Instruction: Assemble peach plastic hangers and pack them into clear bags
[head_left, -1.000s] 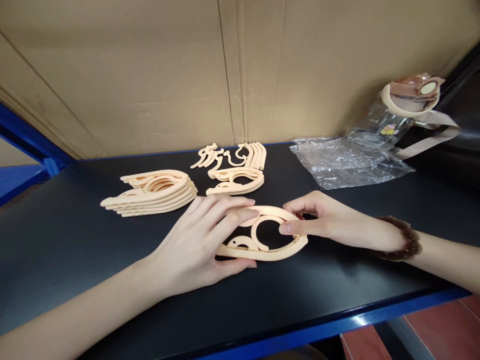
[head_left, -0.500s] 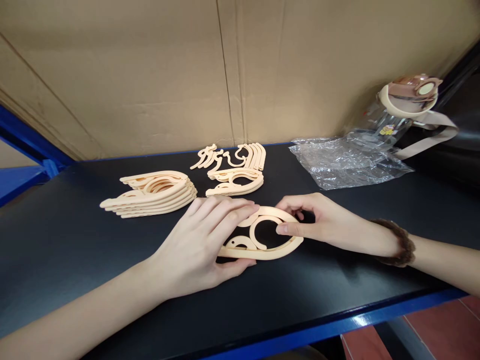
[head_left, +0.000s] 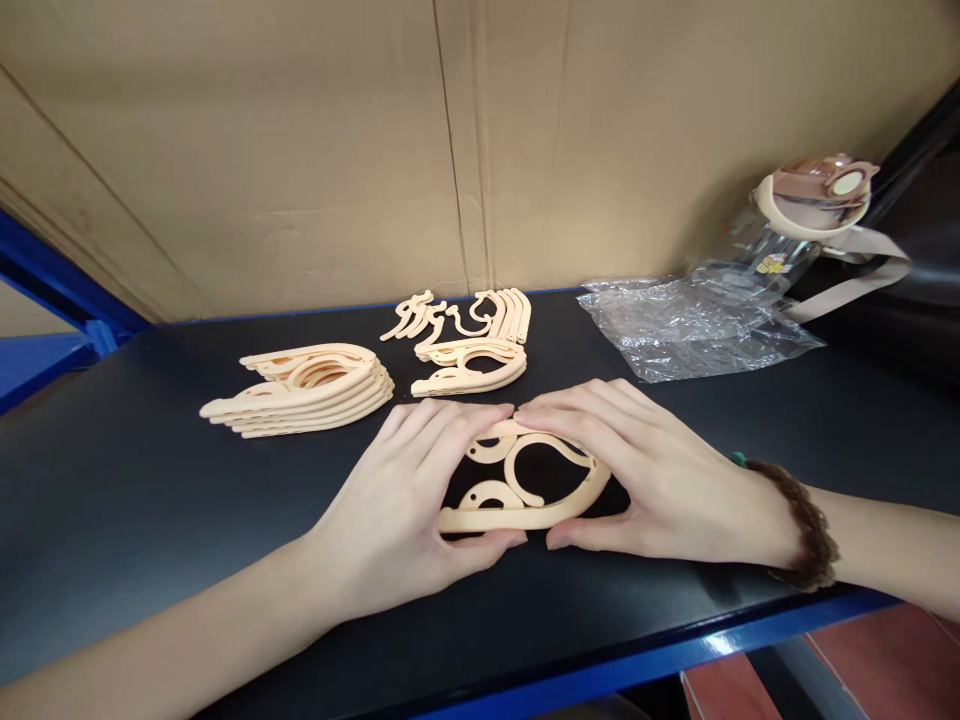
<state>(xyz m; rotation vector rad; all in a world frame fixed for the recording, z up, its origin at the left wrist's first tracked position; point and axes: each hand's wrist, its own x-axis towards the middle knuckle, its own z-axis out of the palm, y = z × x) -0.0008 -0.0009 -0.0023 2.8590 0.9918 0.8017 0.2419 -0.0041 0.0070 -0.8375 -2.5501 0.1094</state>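
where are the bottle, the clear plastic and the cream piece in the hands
Bottle (head_left: 792,225): head view, cream collar
Clear plastic (head_left: 697,330): head view, crumpled middle
Cream piece (head_left: 534,517): head view, lower curved bar

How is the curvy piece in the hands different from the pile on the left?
The curvy piece is cupped by the left hand and right hand; the pile isn't held. The curvy piece looks single; the pile has several stacked layers. The curvy piece is closer to the camera; the pile is farther back. Both are pale peach.
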